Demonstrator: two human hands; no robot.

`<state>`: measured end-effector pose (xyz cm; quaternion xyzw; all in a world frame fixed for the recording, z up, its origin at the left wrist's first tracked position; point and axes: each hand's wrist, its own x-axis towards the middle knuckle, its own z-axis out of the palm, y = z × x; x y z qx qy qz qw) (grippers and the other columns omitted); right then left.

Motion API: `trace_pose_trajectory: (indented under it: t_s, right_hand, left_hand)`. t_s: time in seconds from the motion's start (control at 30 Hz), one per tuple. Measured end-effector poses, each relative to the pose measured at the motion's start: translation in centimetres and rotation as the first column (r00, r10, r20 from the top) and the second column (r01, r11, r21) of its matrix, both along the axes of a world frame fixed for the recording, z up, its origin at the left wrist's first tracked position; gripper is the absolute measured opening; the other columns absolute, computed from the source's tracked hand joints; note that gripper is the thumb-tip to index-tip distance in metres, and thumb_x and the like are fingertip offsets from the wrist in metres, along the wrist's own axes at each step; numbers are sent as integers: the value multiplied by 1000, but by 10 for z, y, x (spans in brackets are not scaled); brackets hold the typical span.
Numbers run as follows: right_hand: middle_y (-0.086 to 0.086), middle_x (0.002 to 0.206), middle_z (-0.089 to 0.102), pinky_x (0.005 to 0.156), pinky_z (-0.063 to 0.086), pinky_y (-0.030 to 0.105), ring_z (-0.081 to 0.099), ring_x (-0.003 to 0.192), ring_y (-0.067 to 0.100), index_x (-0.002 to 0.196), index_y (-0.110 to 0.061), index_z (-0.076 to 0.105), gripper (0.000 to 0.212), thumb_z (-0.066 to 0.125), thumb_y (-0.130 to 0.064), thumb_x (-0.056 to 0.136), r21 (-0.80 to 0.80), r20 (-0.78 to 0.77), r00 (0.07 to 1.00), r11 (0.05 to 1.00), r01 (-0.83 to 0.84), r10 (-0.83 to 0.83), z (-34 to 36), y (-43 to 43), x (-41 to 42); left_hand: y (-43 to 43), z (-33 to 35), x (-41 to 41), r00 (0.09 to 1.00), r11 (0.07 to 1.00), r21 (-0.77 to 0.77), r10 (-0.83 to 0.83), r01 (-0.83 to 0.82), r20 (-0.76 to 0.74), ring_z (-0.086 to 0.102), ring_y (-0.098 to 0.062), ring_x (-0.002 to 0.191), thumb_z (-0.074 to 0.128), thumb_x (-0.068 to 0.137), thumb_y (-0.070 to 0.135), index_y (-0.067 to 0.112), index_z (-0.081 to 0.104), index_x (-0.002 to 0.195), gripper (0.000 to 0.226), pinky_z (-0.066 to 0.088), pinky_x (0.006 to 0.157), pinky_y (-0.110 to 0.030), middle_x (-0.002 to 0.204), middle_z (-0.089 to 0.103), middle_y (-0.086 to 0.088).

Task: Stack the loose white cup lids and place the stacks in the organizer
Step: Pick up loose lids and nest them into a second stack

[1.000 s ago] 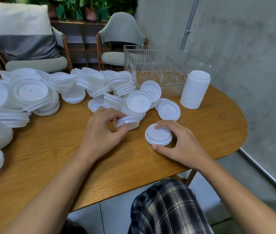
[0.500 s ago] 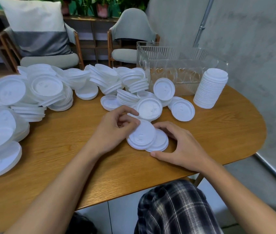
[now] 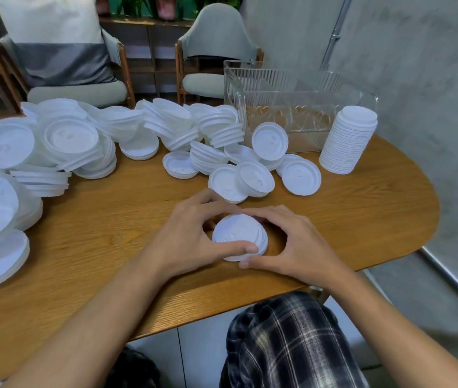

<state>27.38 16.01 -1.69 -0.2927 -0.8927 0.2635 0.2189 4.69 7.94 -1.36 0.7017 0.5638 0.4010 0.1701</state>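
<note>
Lids in a short stack (image 3: 236,233) sit on the table (image 3: 96,233) near its front edge, with the left hand (image 3: 185,236) and right hand (image 3: 292,242) both curled round the rims, so an even squeeze should nest them flush before a lift toward the organizer (image 3: 286,93).

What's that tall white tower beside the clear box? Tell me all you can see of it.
A tall stack of white cup lids, thin plastic by the look, neatly nested, rims forming ridges down its side. It stands nearly upright on the wooden table, at the right corner of the clear organizer; whether they touch is unclear. Nothing lies on top.
</note>
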Motion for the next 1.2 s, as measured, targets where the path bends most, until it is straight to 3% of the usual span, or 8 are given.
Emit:
trace_pose_trajectory:
  t_s: [0.13, 0.27, 0.37, 0.57, 0.93, 1.2]
  right_hand:
    - [-28, 129, 60, 104, 38, 10, 53, 127, -1, 146, -35, 57, 89, 92, -56, 68, 7, 3, 1000, 1000, 6, -6, 0, 0, 0]
    - [-25, 130, 61, 104, 38, 9, 55, 124, -3, 149, -33, 54, 86, 91, -52, 73, 5, -8, 1000, 1000, 16, -16, 0, 0, 1]
    - [-20, 133, 62, 108, 43, 16, 56, 126, -3, 152, -33, 51, 88, 92, -46, 75, -33, -32, 999, 999, 8, -10, -1, -1, 2]
    - [-16, 141, 61, 113, 48, 33, 56, 132, 1, 159, -24, 41, 99, 94, -34, 76, -72, -86, 996, 997, -33, 26, -5, 2, 2]
    - [-18, 149, 54, 117, 42, 35, 47, 141, 0, 152, -25, 53, 84, 89, -47, 79, 2, 2, 999, 999, -45, 45, -4, 3, 3]
    - [-19, 149, 55, 118, 41, 35, 45, 141, -3, 150, -25, 56, 74, 81, -54, 86, 16, 15, 1000, 1000, -21, 21, -4, 2, 1]
  left_hand:
    - [-2, 0, -4, 999, 1000, 11, 14, -14, -41, 63, -2, 111, 92, 74, 47, 34, 73, 125, 55, 52, 88, -21, 117, 67, 19]
    - [-8, 4, -10, 998, 997, -71, -18, 23, 64, 62, 0, 122, 89, 75, 28, 34, 65, 135, 65, 53, 99, -22, 123, 70, 18]
    - [-9, 5, -12, 986, 995, -92, -10, 26, 164, 62, -5, 126, 88, 76, 20, 33, 63, 134, 64, 53, 105, -26, 124, 69, 14]
    - [-8, 4, -7, 985, 991, -113, -58, 77, 159, 61, -4, 128, 89, 77, 16, 32, 61, 138, 69, 51, 110, -28, 127, 68, 13]
    - [-5, -1, -4, 987, 992, -99, -69, 84, 146, 60, -2, 130, 89, 77, 16, 30, 61, 138, 68, 50, 111, -29, 132, 68, 13]
    - [-6, -1, -1, 997, 996, -69, -49, 53, 54, 60, 2, 127, 90, 78, 30, 29, 61, 140, 68, 52, 109, -32, 130, 67, 17]
